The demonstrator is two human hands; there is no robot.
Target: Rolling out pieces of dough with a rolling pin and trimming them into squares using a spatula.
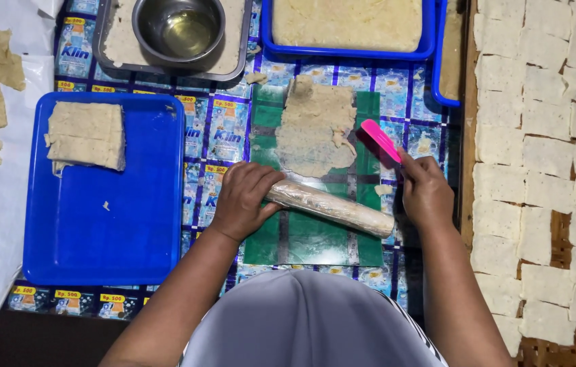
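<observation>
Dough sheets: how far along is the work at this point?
Done: many cut squares lie on the woven mat. In hand: left hand on the rolling pin, right hand holding a pink scraper beside the ragged flattened dough. Left: the stacked slab and full blue trays.

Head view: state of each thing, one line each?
Left hand: gripping the rolling pin end.
Right hand: holding pink scraper.
Rolling pin: wrapped, lying on green sheet.
Dough: rolled thin, ragged.
Metal bowl: holds clear liquid.
Blue tray: holds stacked sheets.
</observation>
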